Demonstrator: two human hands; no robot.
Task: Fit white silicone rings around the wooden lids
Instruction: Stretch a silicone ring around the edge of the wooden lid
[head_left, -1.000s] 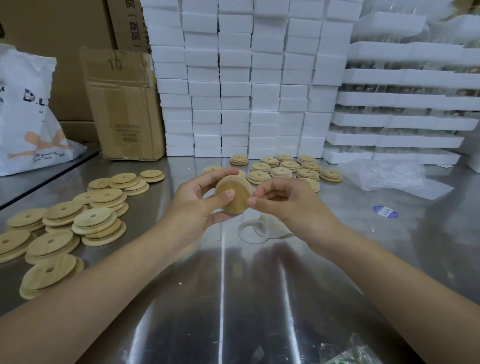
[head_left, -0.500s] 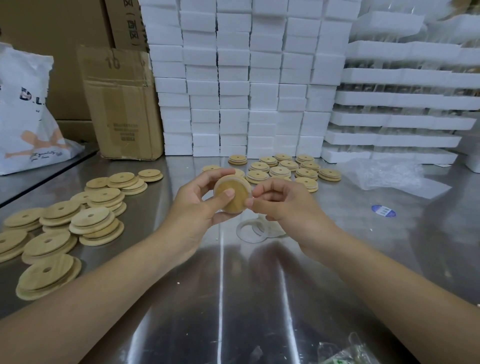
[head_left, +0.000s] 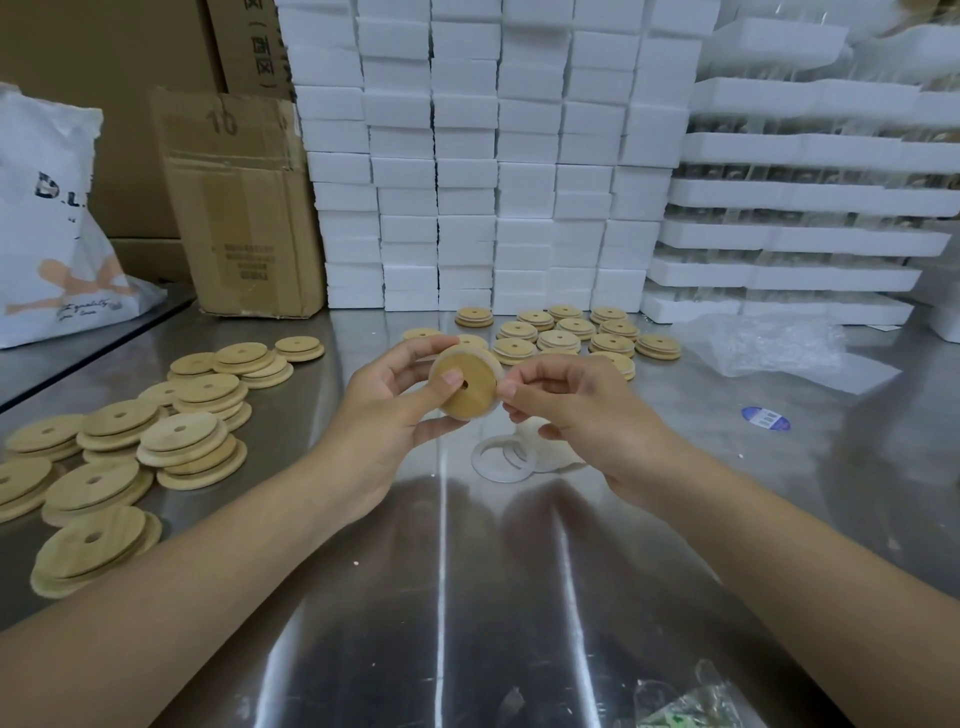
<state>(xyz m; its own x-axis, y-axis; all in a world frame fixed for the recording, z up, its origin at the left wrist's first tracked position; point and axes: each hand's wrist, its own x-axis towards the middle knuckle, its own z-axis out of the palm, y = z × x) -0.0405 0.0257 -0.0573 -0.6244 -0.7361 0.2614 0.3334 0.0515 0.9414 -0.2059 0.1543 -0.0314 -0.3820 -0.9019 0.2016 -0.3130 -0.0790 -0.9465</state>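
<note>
**One lid in hand**

Item: wooden lid (head_left: 467, 389), held on edge, hole facing me. My left hand (head_left: 384, 410) grips it, thumb on its face, fingers curled behind. My right hand (head_left: 582, 410), fingers curled, pinches its right rim, where a white ring (head_left: 493, 364) shows. Below the lid: loose rings (head_left: 498, 460) on the steel table (head_left: 467, 597). Left of the lid: stacked bare lids (head_left: 182, 436). Behind the lid: more lids in rows (head_left: 561, 338)

Counter (head_left: 519, 597): lid piles (head_left: 182, 436) at left; lid stacks (head_left: 566, 332) rear centre, before foam blocks (head_left: 467, 171); rings (head_left: 501, 460) centre; carton (head_left: 244, 208) rear left.
</note>
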